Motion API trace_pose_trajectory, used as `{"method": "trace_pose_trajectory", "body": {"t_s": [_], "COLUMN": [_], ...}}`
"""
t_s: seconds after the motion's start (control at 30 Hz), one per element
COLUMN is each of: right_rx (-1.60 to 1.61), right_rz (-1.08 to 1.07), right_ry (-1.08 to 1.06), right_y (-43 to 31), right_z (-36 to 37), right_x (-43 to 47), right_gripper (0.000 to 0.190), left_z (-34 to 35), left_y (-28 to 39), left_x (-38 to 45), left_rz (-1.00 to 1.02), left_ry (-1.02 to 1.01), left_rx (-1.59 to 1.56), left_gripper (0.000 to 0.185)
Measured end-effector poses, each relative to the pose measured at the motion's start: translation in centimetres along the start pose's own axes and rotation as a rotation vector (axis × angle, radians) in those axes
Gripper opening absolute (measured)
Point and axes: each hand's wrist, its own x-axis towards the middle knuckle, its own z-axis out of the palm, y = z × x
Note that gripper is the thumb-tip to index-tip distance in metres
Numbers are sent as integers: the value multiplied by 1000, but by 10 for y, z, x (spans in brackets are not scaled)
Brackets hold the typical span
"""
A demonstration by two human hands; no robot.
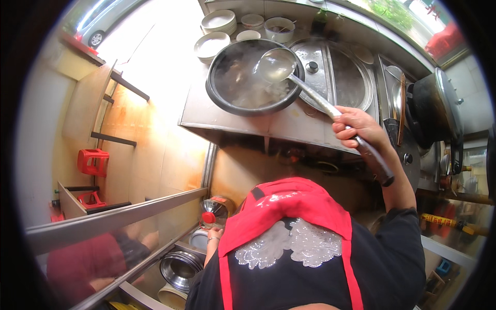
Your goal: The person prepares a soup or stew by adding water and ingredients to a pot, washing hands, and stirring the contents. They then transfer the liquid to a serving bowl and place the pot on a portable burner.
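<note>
My right hand [358,126] is closed around the handle of a large metal ladle [316,97]. The ladle's bowl hangs over a round dark-rimmed pot [211,91], whose steaming contents are blurred by vapour. Low on the left, beside my red apron [290,205], my left hand [215,233] is partly seen, with a band at its wrist. Close to it are a clear plastic jug with a red cap [208,217] and a white round tub [199,239]. Whether that hand grips either one is unclear.
Stacked white plates [219,21] and a white pot [279,30] stand behind the dark pot. Right of it sits a split metal lid [314,69], then a large lidded pot [434,104]. Metal bowls [180,267] are stacked lower left. A person [87,263] shows in the glass.
</note>
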Motion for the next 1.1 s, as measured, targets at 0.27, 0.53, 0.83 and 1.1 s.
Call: {"method": "trace_pose_trajectory", "body": {"t_s": [0.27, 0.53, 0.83, 1.1], "right_rx": [-1204, -1209, 226, 764], "right_rz": [-851, -276, -81, -210], "right_ry": [379, 825, 438, 228], "right_y": [50, 26, 44, 39], "right_z": [-59, -220, -313, -278], "right_x": [12, 40, 82, -14], "right_gripper": [56, 54, 49, 17], "left_z": [-25, -58, -115, -85], "left_y": [30, 120, 270, 241], "left_x": [14, 30, -46, -3], "left_rz": [94, 279, 378, 330], "left_ry": [-48, -2, -23, -98], "left_rx": [30, 88, -20, 55], "left_gripper": [19, 18, 17, 23]}}
